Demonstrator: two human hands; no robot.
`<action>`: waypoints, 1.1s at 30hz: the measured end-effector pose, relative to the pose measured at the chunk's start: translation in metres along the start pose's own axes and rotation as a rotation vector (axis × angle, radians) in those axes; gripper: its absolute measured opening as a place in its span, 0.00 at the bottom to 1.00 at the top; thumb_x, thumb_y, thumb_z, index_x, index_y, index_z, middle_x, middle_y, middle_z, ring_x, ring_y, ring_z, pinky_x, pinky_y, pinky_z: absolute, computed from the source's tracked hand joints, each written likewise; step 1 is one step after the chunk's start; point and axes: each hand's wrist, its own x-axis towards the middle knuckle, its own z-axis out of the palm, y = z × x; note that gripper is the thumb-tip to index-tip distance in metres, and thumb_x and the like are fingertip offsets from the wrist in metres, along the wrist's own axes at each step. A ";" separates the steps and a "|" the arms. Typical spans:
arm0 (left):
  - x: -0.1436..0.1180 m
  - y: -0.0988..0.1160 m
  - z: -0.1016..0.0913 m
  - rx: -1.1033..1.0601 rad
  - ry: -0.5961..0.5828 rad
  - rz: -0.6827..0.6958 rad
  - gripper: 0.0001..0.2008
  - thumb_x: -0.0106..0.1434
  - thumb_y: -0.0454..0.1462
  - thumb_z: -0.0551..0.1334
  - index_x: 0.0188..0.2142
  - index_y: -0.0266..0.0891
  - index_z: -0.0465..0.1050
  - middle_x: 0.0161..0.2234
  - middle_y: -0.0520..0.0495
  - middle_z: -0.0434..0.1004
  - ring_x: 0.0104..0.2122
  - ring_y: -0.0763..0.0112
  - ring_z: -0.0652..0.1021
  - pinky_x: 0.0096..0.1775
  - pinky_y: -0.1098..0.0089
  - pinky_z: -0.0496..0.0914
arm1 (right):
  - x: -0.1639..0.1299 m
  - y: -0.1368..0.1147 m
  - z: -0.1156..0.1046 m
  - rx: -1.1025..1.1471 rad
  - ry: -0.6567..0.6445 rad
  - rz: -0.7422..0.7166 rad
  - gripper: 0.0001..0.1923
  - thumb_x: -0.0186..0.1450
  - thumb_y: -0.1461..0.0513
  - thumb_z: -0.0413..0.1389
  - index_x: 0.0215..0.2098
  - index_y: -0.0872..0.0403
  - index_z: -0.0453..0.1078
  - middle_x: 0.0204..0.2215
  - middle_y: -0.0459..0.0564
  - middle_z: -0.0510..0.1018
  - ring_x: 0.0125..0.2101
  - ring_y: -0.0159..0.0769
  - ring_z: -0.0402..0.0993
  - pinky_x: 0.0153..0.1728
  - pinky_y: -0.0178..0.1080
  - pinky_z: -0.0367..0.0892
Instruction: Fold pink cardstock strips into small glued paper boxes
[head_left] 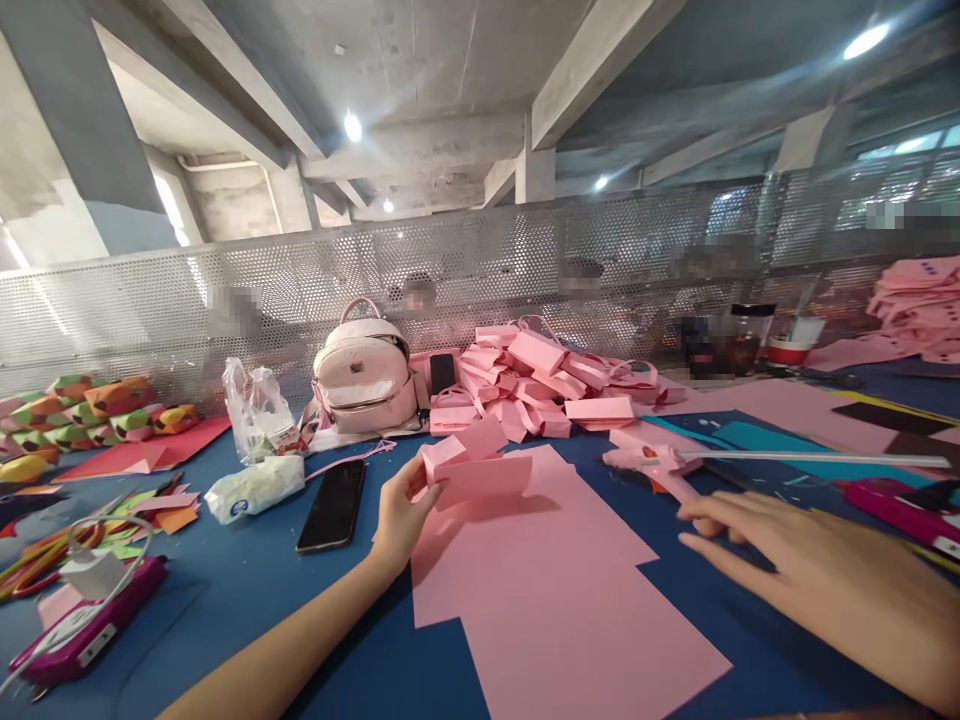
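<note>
My left hand is closed on a folded pink paper piece, pinched between thumb and fingers above the sheets. One flap of it sticks out to the right. Below lie overlapping flat pink sheets on the blue table. Stretched out at the right, my right hand has its fingers apart, with the fingertips at the handle of a pink glue gun. I cannot tell whether they touch it. A long whitish glue stick juts from the back of the gun.
Behind the sheets is a heap of folded pink pieces, beside a pale backpack. A black phone, tissue pack and magenta power strip lie left. Teal sheets lie right. A perforated metal partition stands behind.
</note>
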 end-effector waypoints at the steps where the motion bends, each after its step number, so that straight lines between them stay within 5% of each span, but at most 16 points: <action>1: 0.000 0.000 0.000 0.004 0.001 0.000 0.24 0.55 0.45 0.70 0.49 0.35 0.76 0.48 0.39 0.81 0.48 0.54 0.81 0.51 0.60 0.75 | -0.001 -0.012 -0.003 0.059 -0.155 -0.027 0.06 0.57 0.49 0.61 0.33 0.37 0.77 0.34 0.48 0.84 0.32 0.48 0.80 0.28 0.44 0.70; 3: -0.001 0.000 0.000 0.013 0.003 0.002 0.24 0.55 0.44 0.70 0.49 0.35 0.75 0.48 0.39 0.81 0.47 0.54 0.81 0.51 0.59 0.75 | 0.004 -0.034 -0.005 0.150 -0.321 -0.082 0.08 0.63 0.50 0.56 0.37 0.37 0.76 0.41 0.48 0.82 0.44 0.53 0.78 0.39 0.47 0.72; 6: -0.002 0.002 0.000 0.022 -0.006 0.007 0.23 0.57 0.43 0.69 0.50 0.35 0.75 0.49 0.39 0.81 0.48 0.54 0.81 0.51 0.59 0.75 | 0.026 -0.062 0.003 0.258 -0.275 -0.191 0.12 0.61 0.51 0.59 0.41 0.41 0.75 0.46 0.50 0.80 0.52 0.59 0.71 0.50 0.54 0.66; 13: -0.004 0.004 0.000 0.077 -0.040 0.049 0.19 0.59 0.40 0.67 0.49 0.37 0.75 0.48 0.42 0.81 0.48 0.57 0.80 0.50 0.62 0.75 | 0.080 -0.102 0.065 0.642 -0.214 -0.214 0.10 0.62 0.57 0.61 0.41 0.49 0.71 0.44 0.50 0.77 0.46 0.45 0.73 0.48 0.45 0.67; 18: -0.009 0.012 0.000 0.130 -0.144 0.117 0.29 0.64 0.36 0.63 0.64 0.42 0.59 0.52 0.43 0.78 0.50 0.64 0.79 0.54 0.63 0.73 | 0.082 -0.106 0.104 0.944 -0.175 -0.109 0.09 0.65 0.56 0.59 0.33 0.53 0.72 0.33 0.47 0.78 0.36 0.38 0.73 0.41 0.39 0.68; 22: -0.016 0.017 0.002 0.279 -0.180 0.294 0.21 0.66 0.34 0.61 0.58 0.44 0.65 0.55 0.44 0.74 0.54 0.64 0.75 0.54 0.65 0.72 | 0.072 -0.101 0.107 1.016 -0.099 -0.083 0.11 0.64 0.54 0.60 0.31 0.53 0.73 0.32 0.47 0.77 0.36 0.38 0.73 0.41 0.39 0.68; 28: -0.017 0.021 0.003 0.428 -0.159 0.437 0.18 0.64 0.32 0.63 0.53 0.45 0.68 0.47 0.46 0.77 0.46 0.67 0.79 0.49 0.68 0.75 | 0.067 -0.105 0.095 1.061 -0.085 -0.070 0.13 0.64 0.52 0.60 0.30 0.52 0.72 0.31 0.48 0.76 0.33 0.38 0.72 0.33 0.38 0.70; 33: -0.016 0.022 0.003 0.465 -0.150 0.487 0.17 0.64 0.32 0.63 0.52 0.44 0.68 0.45 0.46 0.79 0.44 0.68 0.80 0.47 0.70 0.76 | 0.066 -0.104 0.096 1.053 -0.052 -0.132 0.11 0.65 0.54 0.59 0.30 0.52 0.72 0.30 0.47 0.76 0.34 0.37 0.72 0.40 0.40 0.68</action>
